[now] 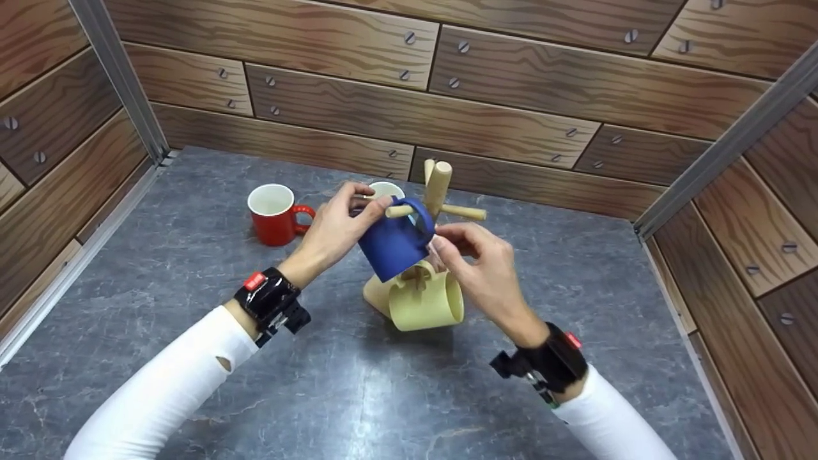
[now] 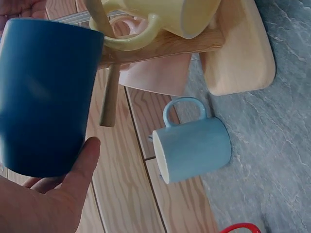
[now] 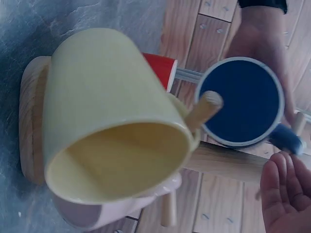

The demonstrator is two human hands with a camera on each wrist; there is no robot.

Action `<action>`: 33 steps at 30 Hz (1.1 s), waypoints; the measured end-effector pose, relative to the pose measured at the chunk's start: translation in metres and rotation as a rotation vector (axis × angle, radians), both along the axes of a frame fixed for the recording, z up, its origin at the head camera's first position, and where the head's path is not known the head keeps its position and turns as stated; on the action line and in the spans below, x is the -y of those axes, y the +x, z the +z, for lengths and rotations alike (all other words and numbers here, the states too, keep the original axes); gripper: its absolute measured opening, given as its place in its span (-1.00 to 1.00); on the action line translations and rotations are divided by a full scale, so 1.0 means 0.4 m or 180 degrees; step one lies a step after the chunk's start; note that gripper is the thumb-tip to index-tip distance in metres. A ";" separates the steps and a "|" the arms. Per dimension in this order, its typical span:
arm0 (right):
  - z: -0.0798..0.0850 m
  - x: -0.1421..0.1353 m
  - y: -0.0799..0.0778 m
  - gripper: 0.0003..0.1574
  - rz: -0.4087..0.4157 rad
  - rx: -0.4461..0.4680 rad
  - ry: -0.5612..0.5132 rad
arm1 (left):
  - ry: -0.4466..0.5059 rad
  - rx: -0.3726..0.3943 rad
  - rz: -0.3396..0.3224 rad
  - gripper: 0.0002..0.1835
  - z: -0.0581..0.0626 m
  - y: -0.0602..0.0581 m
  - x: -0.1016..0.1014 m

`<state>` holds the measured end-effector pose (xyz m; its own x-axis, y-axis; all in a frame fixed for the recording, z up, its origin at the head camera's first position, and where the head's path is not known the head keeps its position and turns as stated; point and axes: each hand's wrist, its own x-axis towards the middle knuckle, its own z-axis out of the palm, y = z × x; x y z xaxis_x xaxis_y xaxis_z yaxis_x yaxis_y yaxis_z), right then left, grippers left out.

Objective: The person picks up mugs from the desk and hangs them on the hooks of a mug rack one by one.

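My left hand (image 1: 333, 231) grips a dark blue mug (image 1: 391, 248) by its body, tilted beside the upper part of a wooden mug tree (image 1: 437, 185). One upper peg (image 1: 400, 211) shows at the loop of the mug's handle and appears to pass through it. My right hand (image 1: 489, 271), fingers loosely bent, has its fingertips close to that handle; whether they touch it I cannot tell. Below, a yellow mug (image 1: 425, 305) hangs by its handle from a lower peg. A pink mug (image 2: 156, 73) hangs on the tree's other side, mostly hidden in the head view.
A red mug (image 1: 273, 220) stands upright at the left on the grey table (image 1: 307, 396). Behind the tree is a light blue mug (image 2: 195, 148), partly hidden in the head view by the blue mug. Wood-patterned walls (image 1: 511, 96) enclose the back and sides.
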<state>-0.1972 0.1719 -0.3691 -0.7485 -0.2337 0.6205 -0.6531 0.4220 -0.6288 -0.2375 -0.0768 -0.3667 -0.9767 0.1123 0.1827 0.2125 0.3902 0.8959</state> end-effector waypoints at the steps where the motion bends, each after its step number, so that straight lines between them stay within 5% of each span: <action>1: 0.002 -0.008 0.005 -0.81 0.0003 -0.0022 0.0002 | 0.0001 -0.0016 -0.0014 -0.31 -0.002 0.002 0.000; 7: -0.002 -0.069 0.017 -0.85 -0.0087 -0.0349 -0.0029 | 0.0052 -0.0204 -0.0041 -0.35 -0.009 0.017 0.013; 10: -0.004 -0.108 0.021 -0.80 -0.0180 -0.0657 -0.0127 | -0.0038 -0.0534 -0.0099 -0.32 -0.006 0.020 0.028; 17: 0.024 -0.167 0.007 -0.76 -0.0382 -0.1082 -0.0297 | -0.0294 -0.1939 -0.0347 -0.43 0.008 0.013 0.055; 21: 0.036 -0.168 -0.016 -0.72 -0.0513 -0.1197 -0.0055 | -0.0269 -0.2872 -0.0570 -0.67 0.004 0.012 0.048; 23: 0.037 -0.161 -0.027 -0.69 -0.0551 -0.1198 0.0091 | -0.0241 -0.3139 -0.0582 -0.75 0.001 0.014 0.040; 33: 0.029 -0.115 -0.050 -0.61 -0.0380 -0.1174 0.0130 | -0.0133 -0.3165 -0.0533 -0.82 0.006 0.026 0.008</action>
